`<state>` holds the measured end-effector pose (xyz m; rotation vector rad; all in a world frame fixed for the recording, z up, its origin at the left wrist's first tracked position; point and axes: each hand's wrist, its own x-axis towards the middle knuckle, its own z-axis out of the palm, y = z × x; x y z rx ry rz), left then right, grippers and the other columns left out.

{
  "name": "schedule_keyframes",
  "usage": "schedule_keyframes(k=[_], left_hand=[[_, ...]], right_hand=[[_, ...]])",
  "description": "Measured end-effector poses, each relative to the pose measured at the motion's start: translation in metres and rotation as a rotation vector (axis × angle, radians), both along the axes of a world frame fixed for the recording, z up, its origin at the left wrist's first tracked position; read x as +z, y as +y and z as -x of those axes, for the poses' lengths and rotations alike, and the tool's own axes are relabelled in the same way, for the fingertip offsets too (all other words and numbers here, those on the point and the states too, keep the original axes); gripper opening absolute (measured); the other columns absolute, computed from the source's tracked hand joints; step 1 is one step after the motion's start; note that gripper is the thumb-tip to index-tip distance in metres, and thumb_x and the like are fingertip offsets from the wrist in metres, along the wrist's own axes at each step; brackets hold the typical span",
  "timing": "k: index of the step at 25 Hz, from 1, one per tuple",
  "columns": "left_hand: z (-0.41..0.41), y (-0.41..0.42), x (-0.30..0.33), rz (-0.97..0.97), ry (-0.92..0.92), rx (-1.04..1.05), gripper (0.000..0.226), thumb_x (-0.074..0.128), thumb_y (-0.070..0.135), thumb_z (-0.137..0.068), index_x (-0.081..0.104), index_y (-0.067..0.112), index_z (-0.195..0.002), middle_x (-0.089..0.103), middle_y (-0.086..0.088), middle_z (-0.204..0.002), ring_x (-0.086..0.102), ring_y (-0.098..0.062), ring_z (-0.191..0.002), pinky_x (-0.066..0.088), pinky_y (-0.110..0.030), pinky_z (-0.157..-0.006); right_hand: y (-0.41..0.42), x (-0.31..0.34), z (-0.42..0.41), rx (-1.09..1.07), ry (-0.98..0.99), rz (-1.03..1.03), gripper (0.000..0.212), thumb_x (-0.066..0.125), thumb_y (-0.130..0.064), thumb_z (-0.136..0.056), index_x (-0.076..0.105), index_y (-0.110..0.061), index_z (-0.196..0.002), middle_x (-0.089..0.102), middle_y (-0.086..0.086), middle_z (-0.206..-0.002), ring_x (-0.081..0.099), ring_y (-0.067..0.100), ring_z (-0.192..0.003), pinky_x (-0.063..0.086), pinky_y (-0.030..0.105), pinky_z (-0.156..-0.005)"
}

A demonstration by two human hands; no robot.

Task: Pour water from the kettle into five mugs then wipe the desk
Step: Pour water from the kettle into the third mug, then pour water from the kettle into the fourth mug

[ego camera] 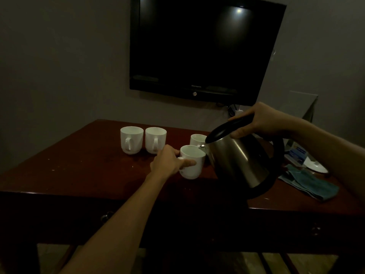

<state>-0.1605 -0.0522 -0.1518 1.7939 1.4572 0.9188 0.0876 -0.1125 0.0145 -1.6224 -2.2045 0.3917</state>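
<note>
Mid-pour I'd say: right hand [262, 123] wrapped round the kettle [241, 159] handle, spout tipped over the near mug [192, 163] that the left hand [167, 163] pinches by its handle, only four mugs visible, and the teal cloth [312, 184] at right looks untouched.

Left hand [167, 161] reaches forward, fingers curled in a grip. Right hand [260, 123] is raised higher — fingers wrapped tight, wrist tipped.

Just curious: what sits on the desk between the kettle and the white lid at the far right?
A crumpled teal cloth lies between the kettle and white lid, seen in the head view.
</note>
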Motion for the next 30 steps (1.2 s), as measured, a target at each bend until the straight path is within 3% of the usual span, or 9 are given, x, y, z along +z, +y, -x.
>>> schedule_keyframes(k=[3,5,7,9,15,18,21,25,30], left_hand=[[-0.001,-0.003,0.000,0.003,-0.001,0.025,0.041,0.081,0.046,-0.074,0.069,0.018,-0.102,0.063,0.011,-0.081,0.061,-0.006,-0.081,0.049,-0.034,-0.075],[-0.003,-0.006,0.000,0.006,0.008,0.063,0.037,0.080,0.048,-0.075,0.066,0.019,-0.093,0.060,0.011,-0.078,0.058,-0.006,-0.077,0.044,-0.030,-0.067],[-0.006,-0.009,0.001,-0.005,0.018,0.104,0.035,0.079,0.050,-0.075,0.059,0.023,-0.083,0.057,0.012,-0.076,0.057,-0.006,-0.076,0.042,-0.030,-0.065],[-0.008,-0.010,0.000,-0.016,0.032,0.126,0.036,0.079,0.050,-0.075,0.061,0.021,-0.086,0.058,0.011,-0.077,0.054,-0.005,-0.073,0.039,-0.028,-0.062],[-0.014,-0.014,-0.003,-0.082,0.080,0.224,0.048,0.079,0.054,-0.074,0.066,0.015,-0.098,0.068,0.004,-0.093,0.057,-0.007,-0.077,0.035,-0.024,-0.056],[-0.017,-0.018,-0.005,-0.096,0.091,0.280,0.050,0.079,0.055,-0.073,0.064,0.015,-0.101,0.063,0.007,-0.090,0.057,-0.009,-0.080,0.042,-0.027,-0.063],[-0.017,-0.019,-0.007,-0.100,0.101,0.316,0.052,0.078,0.056,-0.073,0.066,0.016,-0.104,0.069,0.003,-0.095,0.063,-0.012,-0.086,0.048,-0.033,-0.070],[-0.018,-0.022,-0.008,-0.119,0.109,0.386,0.049,0.078,0.055,-0.075,0.066,0.015,-0.101,0.069,0.000,-0.098,0.061,-0.014,-0.084,0.043,-0.030,-0.065],[-0.018,-0.013,-0.008,-0.155,0.078,0.458,0.043,0.077,0.053,-0.077,0.061,0.017,-0.094,0.068,-0.002,-0.101,0.063,-0.017,-0.090,0.053,-0.036,-0.075]], right_hand=[[-0.006,-0.005,0.002,0.002,0.092,-0.044,0.045,0.078,-0.022,-0.078,0.067,-0.022,-0.122,0.068,-0.005,-0.093,0.065,0.003,-0.078,0.051,0.019,-0.070],[-0.012,-0.016,-0.003,-0.037,0.187,-0.084,0.047,0.077,-0.018,-0.080,0.065,-0.018,-0.126,0.066,-0.004,-0.089,0.063,-0.007,-0.060,0.051,0.011,-0.055],[-0.016,-0.030,-0.010,-0.067,0.301,-0.098,0.050,0.076,-0.017,-0.082,0.063,-0.013,-0.130,0.067,-0.006,-0.073,0.055,-0.001,-0.040,0.040,0.009,-0.040],[-0.021,-0.046,-0.021,-0.110,0.410,-0.120,0.054,0.077,-0.019,-0.080,0.062,-0.015,-0.132,0.068,-0.012,-0.057,0.048,0.002,-0.033,0.037,0.014,-0.035],[-0.039,-0.091,-0.041,-0.199,0.632,-0.248,0.066,0.080,-0.021,-0.071,0.060,-0.016,-0.135,0.063,0.000,-0.046,0.041,0.014,-0.031,0.037,0.023,-0.032],[-0.042,-0.095,-0.042,-0.183,0.647,-0.255,0.065,0.079,-0.016,-0.074,0.059,-0.014,-0.136,0.064,-0.004,-0.048,0.044,0.010,-0.031,0.038,0.022,-0.033],[-0.042,-0.093,-0.041,-0.170,0.639,-0.251,0.062,0.077,-0.008,-0.078,0.057,-0.012,-0.136,0.065,-0.019,-0.052,0.054,-0.003,-0.039,0.040,0.008,-0.041],[-0.045,-0.093,-0.039,-0.178,0.642,-0.256,0.070,0.078,-0.025,-0.070,0.058,-0.018,-0.136,0.070,-0.008,-0.058,0.047,0.015,-0.036,0.043,0.025,-0.035],[-0.043,-0.094,-0.037,-0.168,0.689,-0.262,0.072,0.078,-0.024,-0.067,0.059,-0.015,-0.135,0.068,-0.012,-0.054,0.048,0.007,-0.035,0.041,0.018,-0.036]])
